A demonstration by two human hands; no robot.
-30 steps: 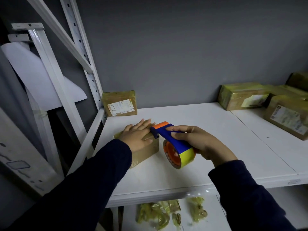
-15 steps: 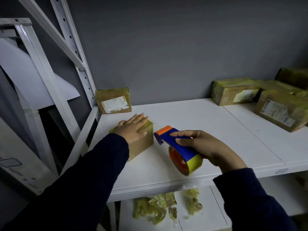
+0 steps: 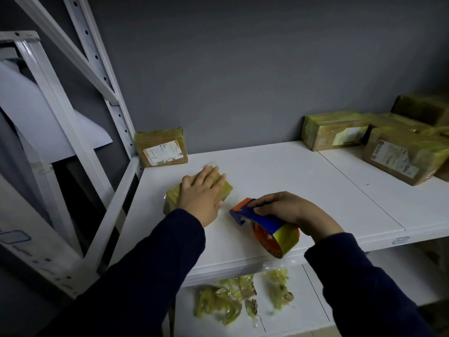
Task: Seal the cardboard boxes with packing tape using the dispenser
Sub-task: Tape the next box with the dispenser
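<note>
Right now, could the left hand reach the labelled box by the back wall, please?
Probably yes: the left hand lies flat on the small box, holding nothing, with only bare shelf between it and the labelled box.

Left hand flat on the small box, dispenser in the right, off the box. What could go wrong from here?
1. The left hand covers most of the small box; the dispenser in the right hand could tape or nick its fingers.
2. Only a flat palm pins the box, so tape pull might slide it on the shelf.
</note>
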